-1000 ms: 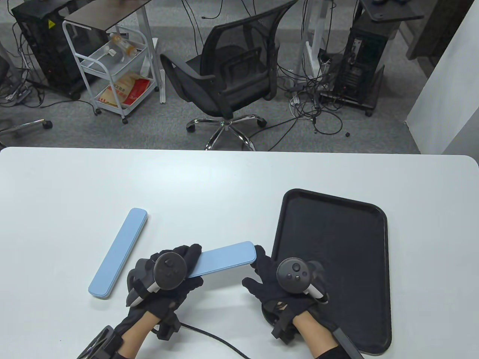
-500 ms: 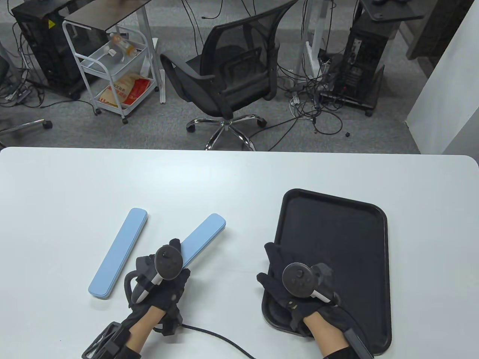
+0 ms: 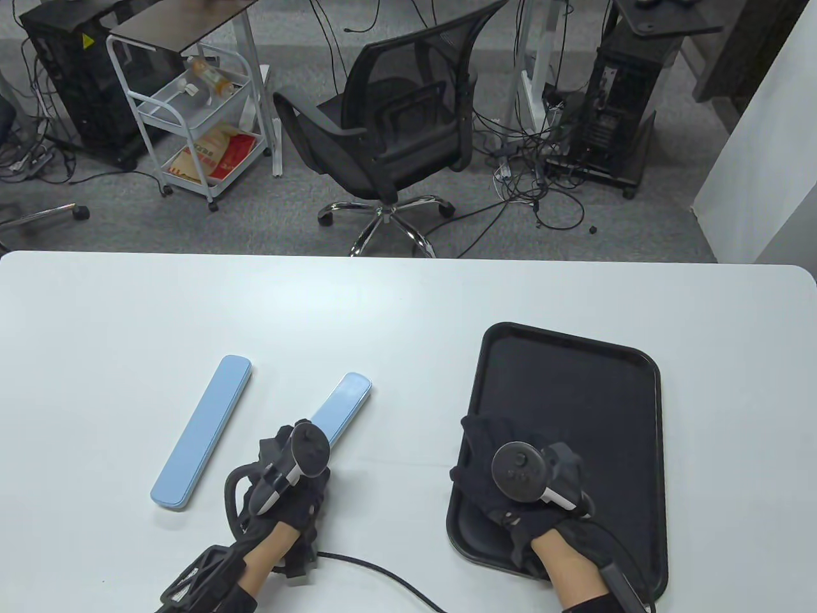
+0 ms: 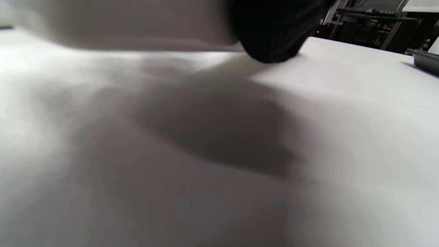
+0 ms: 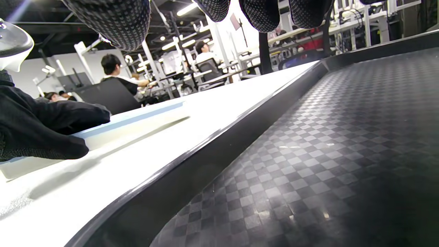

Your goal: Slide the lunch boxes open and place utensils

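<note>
The white bench (image 3: 408,306) carries a black tray (image 3: 574,383) on the right and two long, flat blue lunch boxes on the left. The far-left box (image 3: 201,432) lies untouched, well apart from the tray. The nearer box (image 3: 343,403) lies with its long axis running up and to the right, away from the left hand (image 3: 290,472), which rests on its near end; how those fingers lie is hidden under the tracker, so I cannot tell their spread. The right hand (image 3: 510,485) hovers over the tray's near-left part, its fingers (image 5: 116,24) hanging loose and holding nothing. The left hand is clearly nearer, so any slide would likely run along that axis. Beyond the bench stand an office chair (image 3: 396,128), a cart and computer towers.
</note>
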Available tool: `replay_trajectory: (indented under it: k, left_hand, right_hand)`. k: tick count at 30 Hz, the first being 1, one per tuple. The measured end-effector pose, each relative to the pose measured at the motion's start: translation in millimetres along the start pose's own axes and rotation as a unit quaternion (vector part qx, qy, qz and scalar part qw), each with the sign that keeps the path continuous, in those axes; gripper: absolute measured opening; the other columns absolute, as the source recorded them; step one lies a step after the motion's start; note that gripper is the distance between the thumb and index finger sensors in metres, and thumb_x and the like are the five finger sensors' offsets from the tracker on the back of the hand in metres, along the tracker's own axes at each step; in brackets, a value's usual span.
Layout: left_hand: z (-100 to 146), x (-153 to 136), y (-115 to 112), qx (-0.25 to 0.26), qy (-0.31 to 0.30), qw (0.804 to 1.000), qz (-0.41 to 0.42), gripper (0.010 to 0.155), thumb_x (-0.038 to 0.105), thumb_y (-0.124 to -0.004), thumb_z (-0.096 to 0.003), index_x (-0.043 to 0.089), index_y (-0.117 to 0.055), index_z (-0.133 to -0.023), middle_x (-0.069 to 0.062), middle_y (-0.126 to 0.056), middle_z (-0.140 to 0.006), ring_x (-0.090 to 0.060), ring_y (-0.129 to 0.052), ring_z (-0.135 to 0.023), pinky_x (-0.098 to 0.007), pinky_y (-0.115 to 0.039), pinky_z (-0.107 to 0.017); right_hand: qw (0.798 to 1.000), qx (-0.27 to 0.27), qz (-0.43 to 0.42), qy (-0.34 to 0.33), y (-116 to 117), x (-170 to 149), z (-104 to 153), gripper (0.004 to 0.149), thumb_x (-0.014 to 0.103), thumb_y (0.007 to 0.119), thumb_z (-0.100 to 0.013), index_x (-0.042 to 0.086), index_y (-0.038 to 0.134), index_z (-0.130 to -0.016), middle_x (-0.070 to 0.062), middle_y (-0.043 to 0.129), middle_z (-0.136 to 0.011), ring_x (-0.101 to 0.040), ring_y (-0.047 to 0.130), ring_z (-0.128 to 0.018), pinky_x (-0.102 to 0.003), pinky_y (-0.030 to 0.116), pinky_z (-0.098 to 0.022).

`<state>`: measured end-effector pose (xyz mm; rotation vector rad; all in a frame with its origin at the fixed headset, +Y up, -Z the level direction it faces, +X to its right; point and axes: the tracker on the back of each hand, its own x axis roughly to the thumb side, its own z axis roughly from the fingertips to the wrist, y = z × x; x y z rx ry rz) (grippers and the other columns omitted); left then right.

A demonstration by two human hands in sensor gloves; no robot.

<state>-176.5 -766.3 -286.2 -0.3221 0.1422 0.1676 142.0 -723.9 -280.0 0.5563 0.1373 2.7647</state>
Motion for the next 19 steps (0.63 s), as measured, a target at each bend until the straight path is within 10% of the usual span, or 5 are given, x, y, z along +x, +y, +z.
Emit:
replay_trajectory:
  k: [11, 19]
  left_hand:
    - [13.4, -18.9, 39.4, 0.089, -0.016, 0.991, 0.102, 0.075, 0.050, -0.073, -0.0534, 0.024, -0.036, -0.113, -0.012, -0.029, -0.119, -0.044, -0.048, -0.109, -0.073, -0.045, -0.076]
    - [13.4, -29.1, 49.7, 0.088, -0.032, 0.994, -0.050, 0.081, 0.062, -0.062, -0.0526, 0.035, -0.015, -0.112, 0.001, 0.006, -0.117, -0.042, 0.003, -0.112, -0.081, -0.005, -0.069]
  right_hand:
    - [0.999, 0.002, 0.037, 0.010, 1.4, -1.5, 0.8, 0.078, 0.053, 0.072, -0.057, 0.014, 0.040, -0.115, -0.026, 0.041, -0.119, -0.062, 0.038, -0.105, -0.082, 0.038, -0.066]
    - [0.998, 0.026, 0.055, 0.004, 10.0, 5.1, -1.7, 0.078, 0.053, 0.072, -0.057, 0.013, 0.040, -0.115, -0.026, 0.039, -0.119, -0.062, 0.038, -0.105, -0.083, 0.038, -0.066]
